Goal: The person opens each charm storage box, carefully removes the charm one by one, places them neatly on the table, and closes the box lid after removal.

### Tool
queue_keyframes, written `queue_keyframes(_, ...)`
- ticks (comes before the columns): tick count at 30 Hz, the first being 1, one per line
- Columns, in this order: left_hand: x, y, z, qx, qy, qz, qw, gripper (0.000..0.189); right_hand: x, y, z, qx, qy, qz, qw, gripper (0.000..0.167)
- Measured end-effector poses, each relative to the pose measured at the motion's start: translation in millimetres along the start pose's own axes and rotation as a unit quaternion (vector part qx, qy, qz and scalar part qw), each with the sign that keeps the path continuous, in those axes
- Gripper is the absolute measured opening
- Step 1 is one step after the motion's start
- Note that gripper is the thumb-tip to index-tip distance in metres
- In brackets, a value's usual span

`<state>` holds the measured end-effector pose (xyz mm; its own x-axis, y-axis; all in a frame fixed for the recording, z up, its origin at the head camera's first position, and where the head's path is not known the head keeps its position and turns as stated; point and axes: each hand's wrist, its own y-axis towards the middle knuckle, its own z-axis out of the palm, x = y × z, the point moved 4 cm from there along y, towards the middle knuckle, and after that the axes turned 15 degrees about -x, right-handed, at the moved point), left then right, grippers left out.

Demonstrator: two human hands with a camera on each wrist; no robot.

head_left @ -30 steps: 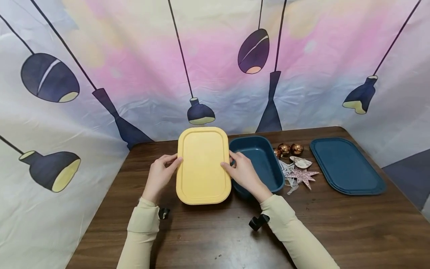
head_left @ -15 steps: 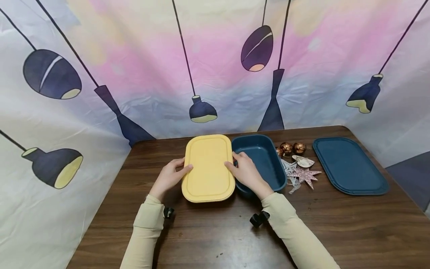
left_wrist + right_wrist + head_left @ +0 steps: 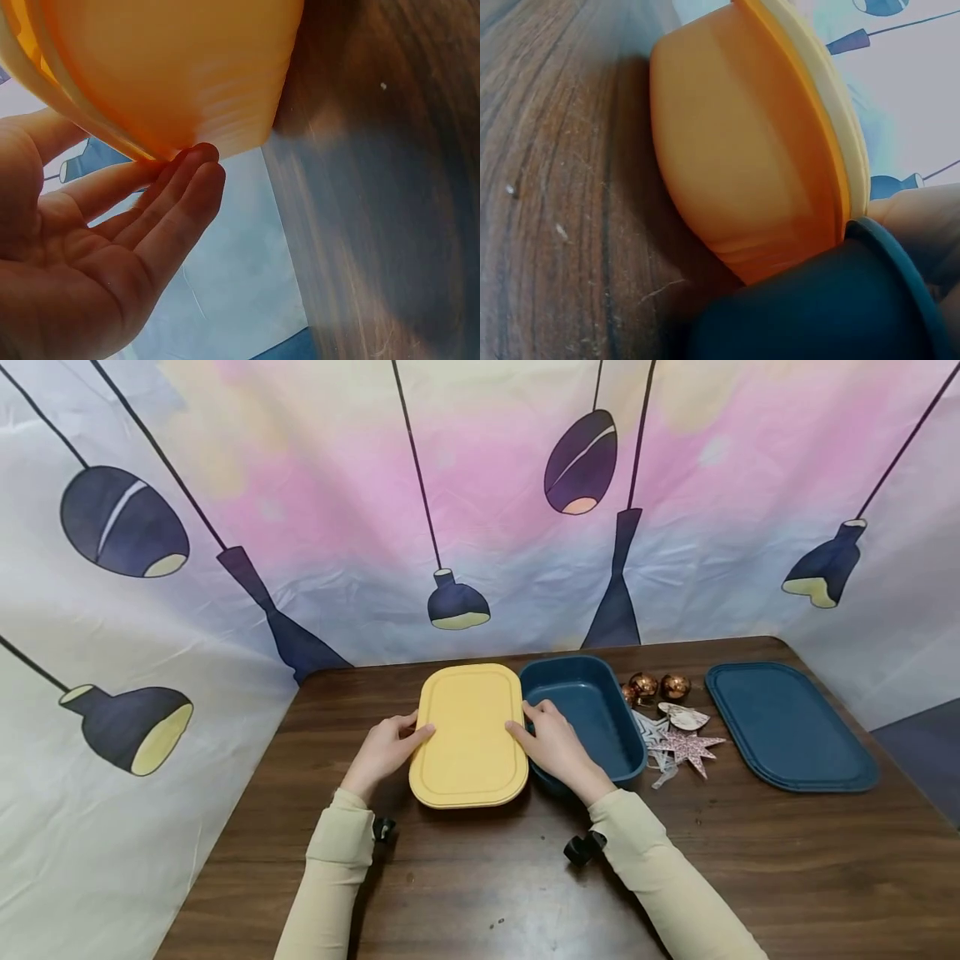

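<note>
A yellow lid (image 3: 468,733) lies over a deep yellow box (image 3: 172,67) on the table, left of middle. My left hand (image 3: 386,749) pinches the lid's left edge, thumb on top and fingertips under the rim. At the opposite edge my right hand (image 3: 558,745) holds it the same way, its fingers partly hidden between the yellow box and a dark blue box (image 3: 592,714). In the left wrist view a narrow gap shows between lid and box at the upper left. The right wrist view shows the lid (image 3: 832,97) along the box's rim.
The blue box stands uncovered against the yellow one's right side. Beyond it lie copper baubles (image 3: 660,687), a pink glitter star (image 3: 690,747), a silver star (image 3: 651,732) and a pale heart-shaped ornament (image 3: 684,717). A blue lid (image 3: 791,727) lies flat at the right.
The yellow lid has come down and tilted flatter over its box, with both hands moving along at its sides. The blue box, ornaments and blue lid stay in place; the head view shifts slightly.
</note>
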<state>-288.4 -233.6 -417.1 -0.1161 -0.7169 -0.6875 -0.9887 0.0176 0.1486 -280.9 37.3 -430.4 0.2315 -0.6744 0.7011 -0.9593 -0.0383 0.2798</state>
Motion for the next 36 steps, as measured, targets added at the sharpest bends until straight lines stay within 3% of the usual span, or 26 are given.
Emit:
queue_keyframes(14, 1.2, 1.9, -1.7, -0.016, 0.004, -0.018, 0.9997, 0.056, -3.7, 3.4, 2.3, -0.003, -0.006, 0.001, 1.0000, 0.069)
queue_keyframes(24, 4.9, 3.4, -0.3, -0.028, 0.019, -0.037, 0.9987, 0.057, -4.1, 3.6, 3.3, 0.013, -0.036, -0.008, 0.9992, 0.073)
queue_keyframes(36, 8.4, 4.6, 3.2, -0.038, 0.007, -0.052, 0.9979, 0.058, -3.2, 5.0, 4.2, 0.020, -0.023, -0.006, 0.9995, 0.076)
